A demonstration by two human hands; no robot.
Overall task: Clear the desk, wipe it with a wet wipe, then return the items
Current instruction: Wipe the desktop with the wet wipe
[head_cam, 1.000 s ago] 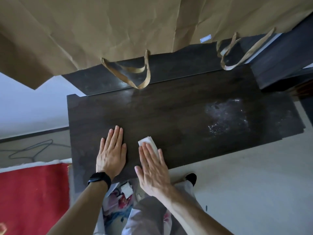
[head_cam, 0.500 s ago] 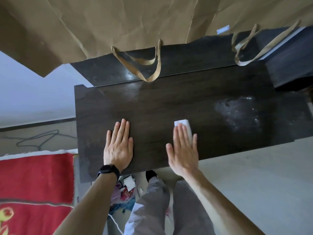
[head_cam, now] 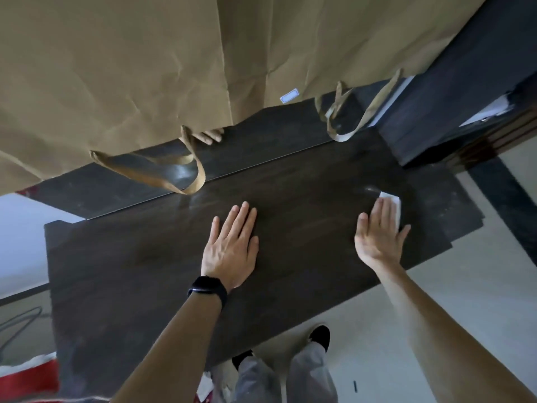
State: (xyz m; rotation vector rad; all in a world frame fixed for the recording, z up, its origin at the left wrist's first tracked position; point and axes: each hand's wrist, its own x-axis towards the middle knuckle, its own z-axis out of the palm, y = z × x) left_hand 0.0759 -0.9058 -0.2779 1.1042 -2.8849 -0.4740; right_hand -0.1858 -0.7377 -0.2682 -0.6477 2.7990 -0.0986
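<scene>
Head view, looking straight down: the dark wooden desk (head_cam: 145,271) ran across the middle of the frame, tilted from lower left to upper right. Dead centre, the left hand (head_cam: 231,251) lay palm down on the wood, fingers straight and close together, holding nothing, with a black wristband (head_cam: 207,289) on its wrist. Out at the right of the frame, the right hand (head_cam: 377,237) was flat as well, fingers straight, pressing the white wet wipe (head_cam: 392,199) onto the desk top. A folded corner of the wipe stuck out past the fingertips, near the desk's right end. The two hands sat well apart.

Across the whole top of the frame hung brown paper bags (head_cam: 116,82), one with a small white label (head_cam: 289,96). One handle loop (head_cam: 191,181) dangled to the desk's far edge left of centre, and another loop (head_cam: 343,135) hung further right. A dark cabinet (head_cam: 465,82) filled the upper right corner. At the bottom, grey trousers (head_cam: 308,376) and a black shoe (head_cam: 319,334) stood on the pale floor (head_cam: 436,301). A red rug (head_cam: 29,376) showed in the lower left corner, with a thin cable (head_cam: 20,321) just above it.
</scene>
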